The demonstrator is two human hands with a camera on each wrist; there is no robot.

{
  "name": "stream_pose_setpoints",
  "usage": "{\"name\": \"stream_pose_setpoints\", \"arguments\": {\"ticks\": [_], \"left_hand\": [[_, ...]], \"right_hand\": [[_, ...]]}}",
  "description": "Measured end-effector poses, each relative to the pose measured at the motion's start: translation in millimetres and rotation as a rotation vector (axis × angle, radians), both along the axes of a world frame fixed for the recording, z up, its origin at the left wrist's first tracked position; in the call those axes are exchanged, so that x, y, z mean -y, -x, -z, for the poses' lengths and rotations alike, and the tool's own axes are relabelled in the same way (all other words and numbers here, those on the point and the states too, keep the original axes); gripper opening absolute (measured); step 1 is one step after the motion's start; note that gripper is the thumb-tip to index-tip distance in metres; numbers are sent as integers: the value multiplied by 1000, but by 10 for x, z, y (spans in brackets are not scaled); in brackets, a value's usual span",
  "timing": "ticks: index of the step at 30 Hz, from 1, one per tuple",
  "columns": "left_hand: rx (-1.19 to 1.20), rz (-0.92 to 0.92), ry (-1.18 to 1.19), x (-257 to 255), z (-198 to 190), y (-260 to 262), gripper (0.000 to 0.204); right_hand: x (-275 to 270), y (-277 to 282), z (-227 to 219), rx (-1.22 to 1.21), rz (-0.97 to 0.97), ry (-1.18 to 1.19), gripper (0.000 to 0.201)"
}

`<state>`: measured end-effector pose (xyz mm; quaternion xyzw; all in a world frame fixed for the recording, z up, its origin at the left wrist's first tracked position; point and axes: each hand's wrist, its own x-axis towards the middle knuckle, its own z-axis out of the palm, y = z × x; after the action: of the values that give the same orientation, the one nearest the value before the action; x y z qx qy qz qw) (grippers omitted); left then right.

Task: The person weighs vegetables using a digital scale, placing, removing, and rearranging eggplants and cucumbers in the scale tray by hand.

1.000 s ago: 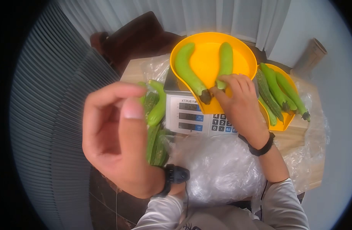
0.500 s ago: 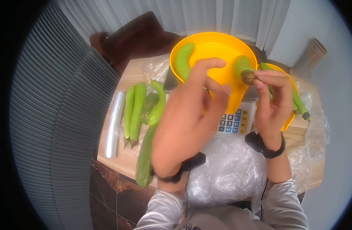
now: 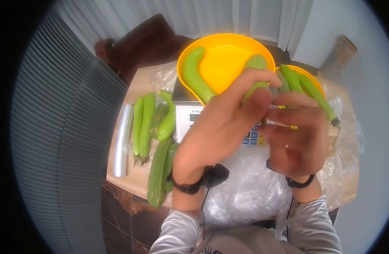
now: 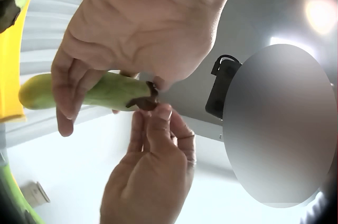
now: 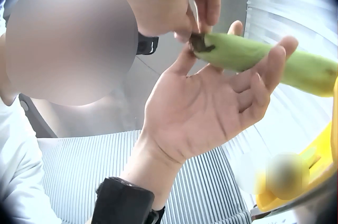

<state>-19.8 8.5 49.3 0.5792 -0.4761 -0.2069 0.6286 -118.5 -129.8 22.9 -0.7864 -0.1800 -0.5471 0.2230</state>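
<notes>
A light-green gourd (image 4: 108,91) with a dried brown end (image 4: 148,102) is held up between both hands; in the head view the gourd (image 3: 256,62) overlaps the yellow scale pan (image 3: 228,80). My left hand (image 3: 224,127) holds it from the side, fingers curled about its body and thumb by the brown end. The right hand (image 3: 298,137) pinches the brown end between thumb and fingertips, clearest in the left wrist view, where the right hand (image 4: 150,176) comes from below. Another light-green gourd (image 3: 196,74) lies in the pan, its lower end hidden behind my left hand.
Beneath the pan stands a white digital scale (image 3: 184,127). A second yellow pan (image 3: 311,76) with several gourds is at the right. Several green gourds (image 3: 145,122) and a roll of plastic film (image 3: 123,142) lie at the left. Crumpled clear plastic (image 3: 245,186) fills the front.
The right hand has lifted the gourd out of the pan by its brown end. My left hand has moved right from the left side and now holds the gourd's body.
</notes>
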Motion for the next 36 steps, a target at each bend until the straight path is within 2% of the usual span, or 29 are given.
{"name": "stream_pose_setpoints", "arguments": {"ticks": [1, 3, 5, 6, 7, 8, 9, 11, 12, 13, 15, 17, 19, 21, 23, 24, 26, 27, 30, 31, 33, 34, 36], "left_hand": [[0, -37, -128, -52, -65, 15, 38], [29, -98, -115, -39, -14, 11, 32], [342, -235, -14, -41, 17, -15, 26], [343, -230, -16, -36, 7, -10, 26], [446, -220, 62, -33, -11, -2, 25], [549, -209, 142, -29, -20, 5, 24], [549, -208, 143, -23, -4, 16, 24], [662, -86, 66, -4, 56, 76, 32], [636, -67, -37, 0, 51, 154, 36], [636, -64, -31, 12, 56, 162, 36], [801, -115, -152, 91, 71, 183, 37], [789, -101, -189, 83, 42, 222, 40], [700, -79, -219, 44, 92, 199, 43], [659, -65, -203, -19, 63, 183, 43], [659, -136, -257, -91, 19, 156, 43], [654, -146, -252, -120, 10, 143, 43], [611, -250, -280, -148, -8, 117, 41], [606, -254, -275, -155, -13, 114, 41], [571, -323, -290, -169, -29, 120, 38], [558, -322, -298, -176, -38, 123, 37], [550, -320, -303, -206, -63, 125, 36], [607, -384, -312, -238, -76, 116, 34], [662, -449, -330, -298, -78, 47, 33]], "right_hand": [[8, 34, -73, 1, 1, -2, 25], [47, 94, -187, -222, -72, 37, 23], [140, 23, -72, -242, -108, -41, 26], [161, -43, 9, -145, -112, -296, 29], [172, -77, 42, -45, -116, -547, 33], [242, -8, -35, -193, -46, -464, 52], [242, 8, -73, -192, -45, -464, 52], [238, 25, -111, -366, -397, -661, 64], [251, 37, -108, -408, -371, -614, 70], [242, 33, -113, -407, -365, -609, 70], [206, 25, -131, -464, -320, -785, 69], [301, -10, -81, -427, -324, -832, 69], [503, -74, -26, -284, 17, -546, 65], [626, -84, -67, -208, 48, -609, 66], [962, 4, -46, -167, 685, -231, 71], [1071, 40, -31, -168, 677, -220, 71], [1287, 108, 12, -328, 910, -300, 78], [1406, 111, 66, -330, 908, -292, 78], [1814, 46, 367, -487, 1158, -279, 80], [1945, 31, 496, -487, 1159, -280, 80], [2140, 6, 728, -713, 1100, -161, 63], [2177, -19, 824, -711, 1101, -161, 63], [2209, -65, 970, -958, 986, -216, 44]]}}
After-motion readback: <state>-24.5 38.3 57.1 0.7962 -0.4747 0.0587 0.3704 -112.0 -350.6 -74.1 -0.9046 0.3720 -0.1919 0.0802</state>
